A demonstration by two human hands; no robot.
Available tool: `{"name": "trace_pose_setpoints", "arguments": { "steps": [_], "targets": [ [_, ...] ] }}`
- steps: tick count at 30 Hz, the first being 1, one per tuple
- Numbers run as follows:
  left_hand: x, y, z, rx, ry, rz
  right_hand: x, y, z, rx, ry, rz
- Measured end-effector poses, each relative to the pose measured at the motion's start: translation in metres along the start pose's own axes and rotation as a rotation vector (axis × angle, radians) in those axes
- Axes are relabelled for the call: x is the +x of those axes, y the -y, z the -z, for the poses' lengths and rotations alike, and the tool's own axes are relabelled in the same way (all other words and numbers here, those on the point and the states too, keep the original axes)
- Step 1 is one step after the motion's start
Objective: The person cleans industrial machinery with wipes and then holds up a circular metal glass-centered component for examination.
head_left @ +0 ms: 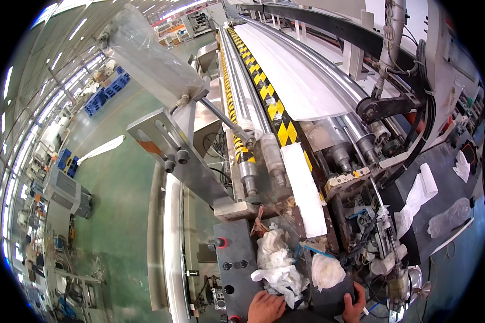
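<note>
My left hand (267,307) lies on the dark grey machine cover (237,280) at the bottom, fingers bent slightly and laid along its surface. Just ahead of those fingers is a heap of crumpled white tissue-like material (277,258). My right hand (354,304) rests at the right edge of a dark panel (328,301), thumb apart from the fingers, with nothing visible in it. Between and ahead of the hands sits a rounded whitish wad (327,271), beside a blue strip (317,250). A long white strip (304,188) lies lengthwise on the machine beyond.
Long metal rollers (272,156) and a yellow-black striped bar (275,107) run away beside a wide white web (291,70). A steel bracket (178,156) juts out left. To the right, a dark table (447,177) carries a clear plastic bottle (450,217) and white sheet material (416,196).
</note>
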State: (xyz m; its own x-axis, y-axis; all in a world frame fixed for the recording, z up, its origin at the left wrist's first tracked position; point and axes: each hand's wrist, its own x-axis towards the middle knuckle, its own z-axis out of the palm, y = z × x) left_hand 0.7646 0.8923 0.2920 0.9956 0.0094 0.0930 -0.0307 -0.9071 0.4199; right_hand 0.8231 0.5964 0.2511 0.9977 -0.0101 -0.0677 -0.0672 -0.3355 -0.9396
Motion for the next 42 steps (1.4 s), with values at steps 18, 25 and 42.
{"name": "trace_pose_setpoints", "arguments": {
  "steps": [18,25,42],
  "targets": [
    [0.000,0.002,0.000,-0.018,0.031,0.025,0.002,-0.004,-0.006,0.055,-0.048,0.031],
    [0.004,-0.001,0.003,-0.008,0.030,0.031,0.002,-0.002,-0.006,0.037,-0.073,0.046],
    [0.009,-0.001,-0.001,0.096,0.064,0.004,0.003,0.002,-0.004,0.017,-0.103,0.093]
  ]
}}
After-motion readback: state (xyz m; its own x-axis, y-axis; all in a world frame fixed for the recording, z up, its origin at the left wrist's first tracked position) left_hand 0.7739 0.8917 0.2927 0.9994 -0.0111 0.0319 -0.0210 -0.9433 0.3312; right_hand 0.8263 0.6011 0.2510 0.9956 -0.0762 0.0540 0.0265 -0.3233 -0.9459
